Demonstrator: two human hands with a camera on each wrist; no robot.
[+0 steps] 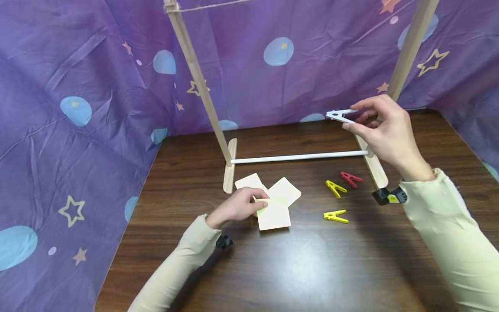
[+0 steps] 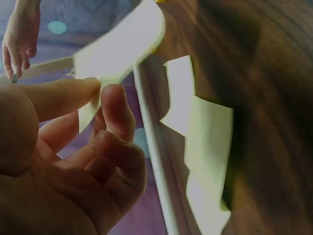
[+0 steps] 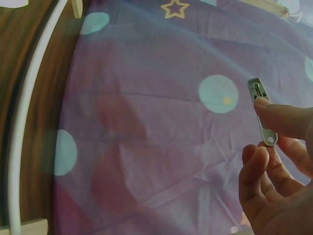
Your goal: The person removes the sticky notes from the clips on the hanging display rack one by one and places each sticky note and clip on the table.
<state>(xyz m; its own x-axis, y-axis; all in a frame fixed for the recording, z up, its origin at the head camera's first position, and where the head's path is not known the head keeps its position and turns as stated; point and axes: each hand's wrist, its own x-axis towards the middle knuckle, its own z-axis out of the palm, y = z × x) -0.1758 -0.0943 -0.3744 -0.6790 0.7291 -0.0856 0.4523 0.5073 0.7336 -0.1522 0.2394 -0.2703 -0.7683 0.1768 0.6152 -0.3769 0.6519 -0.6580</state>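
Observation:
My left hand (image 1: 241, 205) pinches a pale yellow paper square (image 1: 274, 216) between thumb and fingers, and in the left wrist view this paper (image 2: 124, 44) curves up off the table. More such paper squares (image 1: 286, 190) lie overlapping on the table behind and beneath it. Higher up and to the right, my right hand (image 1: 390, 130) pinches a white clothespin (image 1: 338, 115) by its handle ends, held in the air. The same clothespin (image 3: 261, 112) shows edge-on in the right wrist view. Two yellow clothespins (image 1: 335, 216) and a red clothespin (image 1: 351, 179) lie on the table between the hands.
A wooden frame with a left post (image 1: 200, 82), a right post (image 1: 413, 43) and a white bottom rod (image 1: 300, 157) stands on the brown table (image 1: 241, 268). A string (image 1: 214, 6) runs from the left post's top. Purple patterned cloth (image 1: 249, 91) hangs behind.

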